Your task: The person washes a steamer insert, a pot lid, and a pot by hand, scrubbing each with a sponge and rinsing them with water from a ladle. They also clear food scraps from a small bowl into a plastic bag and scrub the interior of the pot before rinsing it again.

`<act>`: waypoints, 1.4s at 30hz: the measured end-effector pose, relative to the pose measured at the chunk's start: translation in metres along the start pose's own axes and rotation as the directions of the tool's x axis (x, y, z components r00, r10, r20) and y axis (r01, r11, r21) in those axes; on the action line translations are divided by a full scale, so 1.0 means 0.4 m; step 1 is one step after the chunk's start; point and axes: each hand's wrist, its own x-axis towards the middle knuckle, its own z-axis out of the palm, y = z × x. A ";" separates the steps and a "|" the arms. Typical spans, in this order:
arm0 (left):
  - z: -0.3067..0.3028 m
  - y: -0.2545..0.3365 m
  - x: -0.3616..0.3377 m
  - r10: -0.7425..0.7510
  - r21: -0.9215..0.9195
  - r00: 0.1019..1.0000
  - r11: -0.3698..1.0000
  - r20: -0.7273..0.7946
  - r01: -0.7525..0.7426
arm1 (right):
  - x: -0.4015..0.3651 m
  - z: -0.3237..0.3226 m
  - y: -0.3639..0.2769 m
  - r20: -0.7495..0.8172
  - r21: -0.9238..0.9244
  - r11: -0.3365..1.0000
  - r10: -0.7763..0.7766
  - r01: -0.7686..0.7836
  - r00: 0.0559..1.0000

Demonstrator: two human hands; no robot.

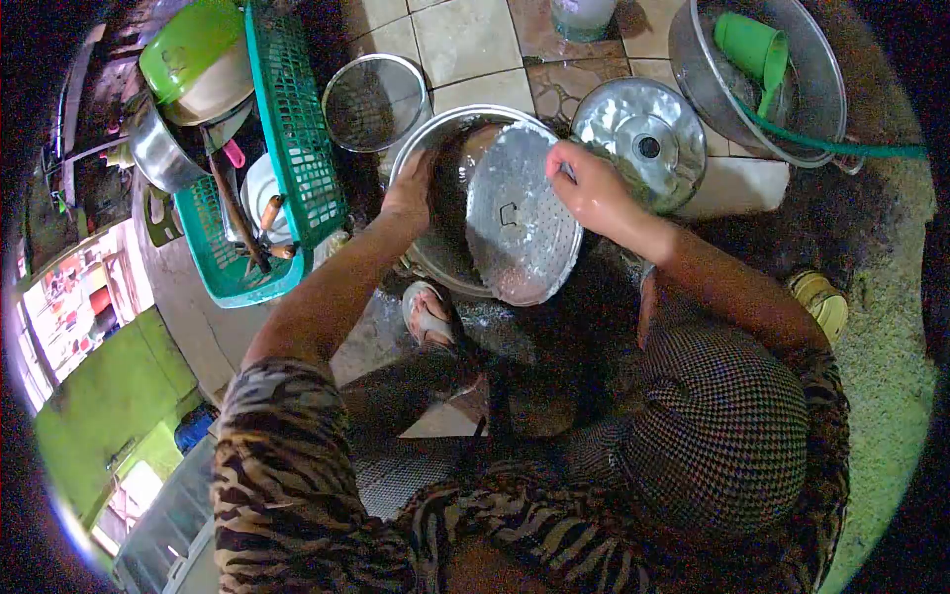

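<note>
Mid-wash, we judge: our left hand (411,193) grips the left rim of the big round steel pot (435,259) on the tiled floor (475,40), our right hand (586,185) clasps the perforated round steel disc (520,233) tilted inside, which calls for a firm hold when turned.

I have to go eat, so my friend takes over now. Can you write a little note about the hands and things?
Left hand: grips the rim of the big metal pot.
Right hand: holds the perforated metal plate, tilted over the pot.
Nearby: round lid on the floor at right, sieve behind, green basket at left.
Done: lid lies apart from the pot.
Left: plate not yet put down.
</note>
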 end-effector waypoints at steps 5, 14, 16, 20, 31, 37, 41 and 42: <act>-0.020 0.269 -0.035 0.475 -0.829 0.780 0.550 0.408 0.098 | 0.007 -0.035 -0.077 -0.053 0.013 1.000 -0.004 0.005 0.999; 0.204 0.261 -0.075 -0.012 -0.334 0.998 -0.943 0.058 0.009 | 0.003 -0.087 -0.118 0.061 0.044 0.990 -0.139 0.137 0.988; 0.177 0.419 -0.079 0.162 -0.729 0.959 -0.625 0.231 0.281 | 0.002 -0.146 -0.168 0.106 0.141 0.980 -0.155 0.140 0.982; -0.100 0.487 0.119 0.140 -0.924 0.975 -0.320 0.172 0.209 | -0.018 -0.309 -0.195 -0.022 -0.051 0.971 -0.234 0.233 0.972; -0.334 0.357 0.144 0.012 -0.432 0.923 -0.881 0.385 0.191 | -0.107 -0.537 -0.172 -0.496 0.058 0.990 -0.080 0.125 0.865; -0.193 0.393 0.286 -0.058 -0.734 0.963 -0.659 0.264 0.162 | -0.126 -0.541 -0.148 -0.475 0.025 0.999 -0.012 0.027 0.880; -0.325 0.429 0.367 -0.017 -0.138 0.906 -0.989 0.423 0.046 | -0.134 -0.545 -0.138 -0.440 -0.026 1.000 -0.022 0.012 0.898; -0.330 0.443 0.361 -0.005 -0.078 0.891 -0.996 0.454 0.035 | -0.140 -0.549 -0.133 -0.429 0.009 1.000 -0.003 0.008 0.903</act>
